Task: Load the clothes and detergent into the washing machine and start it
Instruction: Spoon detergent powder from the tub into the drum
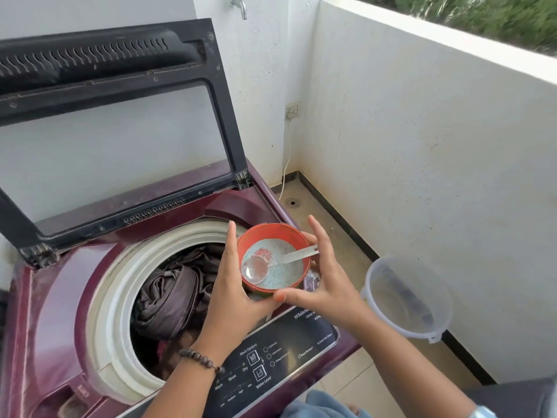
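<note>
Head view: an orange bowl of detergent powder, with a spoon inside, is grasped from below by the left hand over the open washing machine. Dark clothes fill the drum. The right hand is held relaxed, touching the bowl's side.

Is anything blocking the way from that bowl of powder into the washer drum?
Nothing visible: the lid is up, and the drum opening lies just left of the orange bowl, holding only dark clothes.
</note>
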`<state>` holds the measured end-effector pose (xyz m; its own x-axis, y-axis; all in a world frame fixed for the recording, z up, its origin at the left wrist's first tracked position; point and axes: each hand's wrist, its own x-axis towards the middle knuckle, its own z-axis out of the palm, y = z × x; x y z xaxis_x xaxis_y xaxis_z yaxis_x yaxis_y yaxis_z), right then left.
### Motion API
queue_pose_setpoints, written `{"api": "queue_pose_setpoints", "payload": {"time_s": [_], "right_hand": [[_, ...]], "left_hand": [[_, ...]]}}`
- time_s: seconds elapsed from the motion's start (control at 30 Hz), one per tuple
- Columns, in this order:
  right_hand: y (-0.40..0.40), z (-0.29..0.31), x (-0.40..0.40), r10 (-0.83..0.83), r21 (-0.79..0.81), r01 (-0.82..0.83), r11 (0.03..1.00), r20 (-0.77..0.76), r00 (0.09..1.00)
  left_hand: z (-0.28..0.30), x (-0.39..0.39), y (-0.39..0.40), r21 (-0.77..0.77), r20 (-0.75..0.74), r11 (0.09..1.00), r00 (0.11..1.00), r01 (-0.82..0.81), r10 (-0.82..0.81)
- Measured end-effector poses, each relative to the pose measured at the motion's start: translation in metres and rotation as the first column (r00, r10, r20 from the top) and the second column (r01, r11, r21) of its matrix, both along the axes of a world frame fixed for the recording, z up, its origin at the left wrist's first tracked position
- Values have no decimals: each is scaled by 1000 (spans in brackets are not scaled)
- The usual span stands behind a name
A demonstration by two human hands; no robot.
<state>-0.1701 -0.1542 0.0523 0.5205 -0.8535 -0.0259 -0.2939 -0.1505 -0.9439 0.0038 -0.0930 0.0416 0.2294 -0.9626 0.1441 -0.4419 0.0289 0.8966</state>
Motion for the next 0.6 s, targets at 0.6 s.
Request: {"api": "queue_pose_setpoints", "payload": {"time_s": [0.6], "right_hand": [[-30, 41, -118, -121, -159, 125, 979, 33, 992]], "left_hand": [[31, -103, -39, 52, 23, 984, 985, 169, -170]]}}
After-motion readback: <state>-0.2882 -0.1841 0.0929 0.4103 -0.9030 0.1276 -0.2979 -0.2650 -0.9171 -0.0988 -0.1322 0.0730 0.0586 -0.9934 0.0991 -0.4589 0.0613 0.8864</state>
